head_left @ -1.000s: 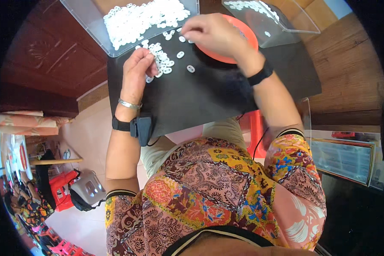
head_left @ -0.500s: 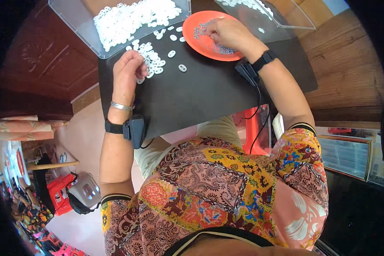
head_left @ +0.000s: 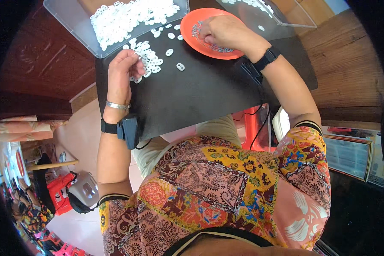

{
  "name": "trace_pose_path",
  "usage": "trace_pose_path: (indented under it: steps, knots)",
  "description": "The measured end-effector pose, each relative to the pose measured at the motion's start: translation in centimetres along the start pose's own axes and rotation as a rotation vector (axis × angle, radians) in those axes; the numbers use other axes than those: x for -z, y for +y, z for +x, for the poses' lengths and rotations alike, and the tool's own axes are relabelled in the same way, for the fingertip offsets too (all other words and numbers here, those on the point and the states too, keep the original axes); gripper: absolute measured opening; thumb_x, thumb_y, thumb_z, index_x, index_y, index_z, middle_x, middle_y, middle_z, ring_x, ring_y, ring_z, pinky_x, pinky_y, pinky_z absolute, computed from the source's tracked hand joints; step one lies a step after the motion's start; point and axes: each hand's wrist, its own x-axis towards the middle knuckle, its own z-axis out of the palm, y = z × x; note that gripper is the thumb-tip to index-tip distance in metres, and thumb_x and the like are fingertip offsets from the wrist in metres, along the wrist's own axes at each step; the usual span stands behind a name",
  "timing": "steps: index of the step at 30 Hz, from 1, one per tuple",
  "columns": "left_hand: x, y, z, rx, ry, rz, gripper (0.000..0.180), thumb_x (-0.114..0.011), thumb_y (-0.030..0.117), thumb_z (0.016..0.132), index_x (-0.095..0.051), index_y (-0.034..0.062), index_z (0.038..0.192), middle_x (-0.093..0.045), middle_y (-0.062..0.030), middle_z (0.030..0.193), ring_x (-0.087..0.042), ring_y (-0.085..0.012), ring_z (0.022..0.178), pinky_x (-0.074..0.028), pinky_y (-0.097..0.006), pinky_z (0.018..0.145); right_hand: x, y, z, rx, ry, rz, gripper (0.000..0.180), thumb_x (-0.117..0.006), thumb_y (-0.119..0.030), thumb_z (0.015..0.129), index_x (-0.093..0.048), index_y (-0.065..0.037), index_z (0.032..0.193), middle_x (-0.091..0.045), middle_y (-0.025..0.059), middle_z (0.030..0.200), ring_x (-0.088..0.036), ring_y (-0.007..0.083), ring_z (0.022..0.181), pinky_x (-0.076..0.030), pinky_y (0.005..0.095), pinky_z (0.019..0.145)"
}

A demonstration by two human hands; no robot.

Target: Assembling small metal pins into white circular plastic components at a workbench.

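Note:
My left hand is closed in a pinch at the left edge of a small pile of white oval plastic pieces with two holes. Whatever sits between its fingertips blends with the white pile behind. Over the orange-red plate, my right hand reaches down with bent, closed fingers among thin grey metal pins or nails. Its fingertips are partly hidden, so what they grip does not show. A few white pieces, one of them a loose oval piece, lie between the pile and the plate.
A clear plastic bin heaped with white pieces stands at the far left of the dark table. Another clear container is at the far right. Black wrist devices, one on the left wrist, trail cables near the table's front edge.
My left hand has shifted slightly left, still pinched. My right hand stays in the plate, its fingers a little further left and lower among the metal pieces.

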Motion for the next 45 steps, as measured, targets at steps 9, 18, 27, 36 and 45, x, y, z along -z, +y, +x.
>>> trace_pose_path:
  steps: [9,18,27,36,45]
  knots:
    - [0.0,0.1,0.0,0.022,0.005,-0.005,0.013,-0.05,0.014,0.088,-0.056,0.0073,0.078,-0.057,0.0004,0.063,-0.052,-0.0065,0.054,-0.036,-0.018,0.05,-0.2,-1.5,1.5,-0.034,-0.164,-0.146,0.009,-0.054,-0.008,0.074,-0.061,-0.006,0.078,-0.06,0.0141,0.073,-0.059,0.0321,0.072,-0.046,0.0431,0.064]
    - [-0.1,0.0,0.1,0.004,0.001,-0.115,0.013,-0.053,0.013,0.087,-0.058,0.0075,0.077,-0.057,0.0016,0.062,-0.051,-0.0055,0.051,-0.035,-0.017,0.048,0.8,-0.2,0.6,-0.196,0.158,0.236,0.02,-0.055,-0.01,0.082,-0.059,-0.002,0.1,-0.061,0.0117,0.08,-0.057,0.0234,0.07,-0.047,0.033,0.064]
    - [-0.1,0.2,-0.4,-0.051,0.036,-0.149,0.013,-0.054,0.015,0.088,-0.057,0.0064,0.078,-0.057,0.001,0.062,-0.05,-0.0066,0.05,-0.036,-0.019,0.048,1.1,-7.6,3.3,-0.174,0.298,1.341,0.019,-0.059,-0.018,0.089,-0.062,0.0,0.096,-0.062,0.0016,0.08,-0.057,0.0057,0.069,-0.048,0.0195,0.064]
    - [-0.9,0.7,-0.9,-0.053,0.069,-0.057,0.01,-0.055,0.012,0.086,-0.057,0.0052,0.079,-0.054,0.0009,0.063,-0.047,-0.0062,0.05,-0.035,-0.019,0.046,-0.7,-11.2,4.8,-0.196,0.318,1.401,0.016,-0.059,-0.02,0.089,-0.062,-0.005,0.088,-0.061,-0.0015,0.076,-0.054,0.0046,0.065,-0.044,0.0188,0.058]
    - [-1.1,0.4,-1.0,-0.077,0.044,-0.022,0.013,-0.052,0.015,0.09,-0.055,0.0083,0.079,-0.054,0.0029,0.063,-0.048,-0.005,0.053,-0.034,-0.018,0.05,-1.7,-11.8,5.1,-0.129,0.304,1.398,0.015,-0.057,-0.019,0.091,-0.06,-0.005,0.086,-0.058,-0.0021,0.073,-0.052,0.005,0.065,-0.044,0.0202,0.059]
